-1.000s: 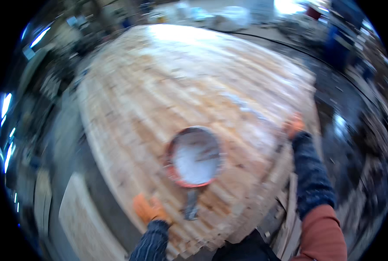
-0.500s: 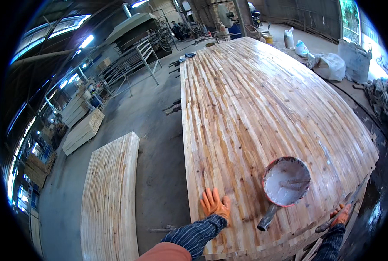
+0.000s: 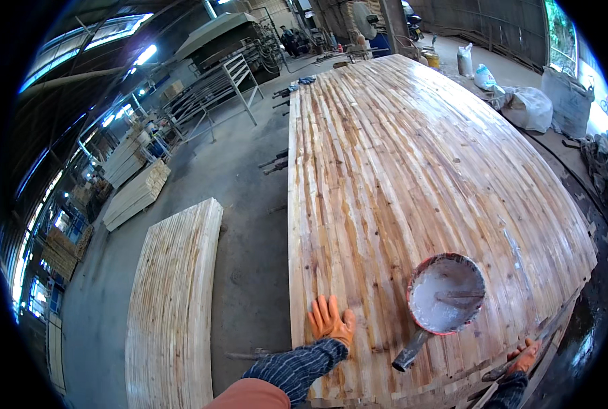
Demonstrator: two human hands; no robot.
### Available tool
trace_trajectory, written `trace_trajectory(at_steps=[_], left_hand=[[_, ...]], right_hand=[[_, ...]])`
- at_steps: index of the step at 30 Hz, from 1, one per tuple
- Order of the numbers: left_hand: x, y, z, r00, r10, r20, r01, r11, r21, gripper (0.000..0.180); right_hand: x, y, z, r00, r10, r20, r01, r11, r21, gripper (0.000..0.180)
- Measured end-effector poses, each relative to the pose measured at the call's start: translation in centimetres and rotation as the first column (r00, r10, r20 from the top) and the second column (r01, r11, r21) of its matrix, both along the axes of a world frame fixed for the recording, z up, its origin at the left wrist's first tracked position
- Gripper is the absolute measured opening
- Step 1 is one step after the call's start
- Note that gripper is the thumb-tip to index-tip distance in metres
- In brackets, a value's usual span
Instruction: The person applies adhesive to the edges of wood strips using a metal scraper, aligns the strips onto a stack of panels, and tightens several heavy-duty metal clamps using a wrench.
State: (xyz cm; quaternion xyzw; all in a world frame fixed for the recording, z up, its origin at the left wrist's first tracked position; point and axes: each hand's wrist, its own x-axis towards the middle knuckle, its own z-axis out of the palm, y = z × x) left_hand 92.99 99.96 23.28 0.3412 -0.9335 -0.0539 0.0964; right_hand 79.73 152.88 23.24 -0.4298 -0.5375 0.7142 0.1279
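Observation:
My left hand point(image 3: 332, 324), in an orange glove, lies flat with fingers spread on a large panel of glued wood strips point(image 3: 399, 191), close to its left edge. At the lower right, my right hand point(image 3: 524, 356), also in orange, is closed around a dark, narrow tool point(image 3: 497, 372) by the panel's near right edge. The fingers partly cover it, so its exact kind is unclear. Between my hands a round red-rimmed pan point(image 3: 447, 258) rests on the panel, its dark handle point(image 3: 409, 353) pointing toward me. Whitish paste point(image 3: 430, 300) coats its inside, and a flat stick-like piece point(image 3: 459, 298) lies in it.
Left of the panel, a lower stack of wood panels point(image 3: 174, 300) stands on the concrete floor. Dark metal bars point(image 3: 274, 163) jut from the panel's left side. White sacks point(image 3: 527, 109) line the far right. A metal frame point(image 3: 239, 78) and machinery point(image 3: 225, 41) stand at the back.
The view has shifted slightly. My right hand and its tool have moved a little down and toward me along the edge. My left hand stays flat on the panel.

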Motion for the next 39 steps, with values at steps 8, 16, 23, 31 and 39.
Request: trace_trajectory(at_steps=[8,16,23,31,39], left_hand=[[-3.5,0.8,0.7,0.995,-0.074,-0.071,0.079,0.994,0.075,0.064],[0.1,-0.6,0.2,1.000,-0.004,-0.027,0.003,0.999,-0.049,0.062],[-7.1,2.6,-1.7,0.963,-0.245,-0.117,0.260,0.956,0.138,0.060],[-7.5,-0.7,0.2,0.995,-0.043,0.090,0.051,0.994,-0.092,0.060],[-8.0,-1.1,-1.0,0.991,-0.064,0.116,0.084,0.982,-0.172,0.057]], right_hand=[[-12.3,18.3,-0.4,0.990,0.087,-0.113,-0.083,0.996,0.037,0.057],[1.9,-2.3,2.6,0.999,0.000,0.050,-0.003,0.998,0.058,0.061],[-6.1,29.9,2.2,0.969,0.107,-0.222,-0.106,0.994,0.019,0.051],[-3.0,-6.9,3.8,0.998,-0.056,-0.042,0.057,0.998,0.031,0.047],[-15.5,3.0,5.7,0.992,-0.084,-0.096,0.082,0.996,-0.024,0.063]])
